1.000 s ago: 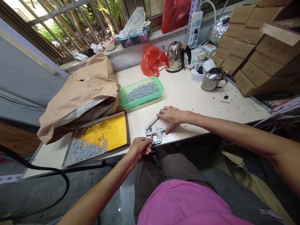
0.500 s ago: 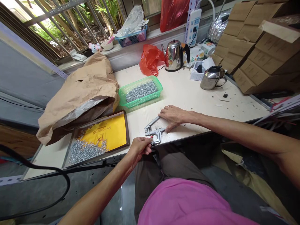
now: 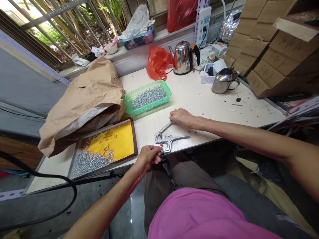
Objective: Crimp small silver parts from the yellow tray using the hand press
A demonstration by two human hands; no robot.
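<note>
A metal hand press plier (image 3: 167, 139) lies at the near edge of the white table (image 3: 204, 99), its two handles spread apart. My left hand (image 3: 149, 156) is pinched at the tool's jaws, fingers closed on something too small to make out. My right hand (image 3: 182, 117) rests on the end of the upper handle, fingers curled over it. The lower handle lies free on the table. A green basket (image 3: 148, 96) full of small metal pieces stands behind the tool. A framed tray with a yellow sheet (image 3: 107, 146) holds a heap of the same pieces at its left end.
A big brown paper sack (image 3: 84, 96) fills the table's left side. Behind stand a red plastic bag (image 3: 158, 63), a steel kettle (image 3: 183, 58) and a steel jug (image 3: 223, 81). Stacked cardboard boxes (image 3: 274, 49) crowd the right. A black cable (image 3: 45, 176) loops at lower left.
My right hand has lifted off the lower handle and moved up to the upper handle's end; the handles now stand wider apart. The left hand has stayed at the jaws.
</note>
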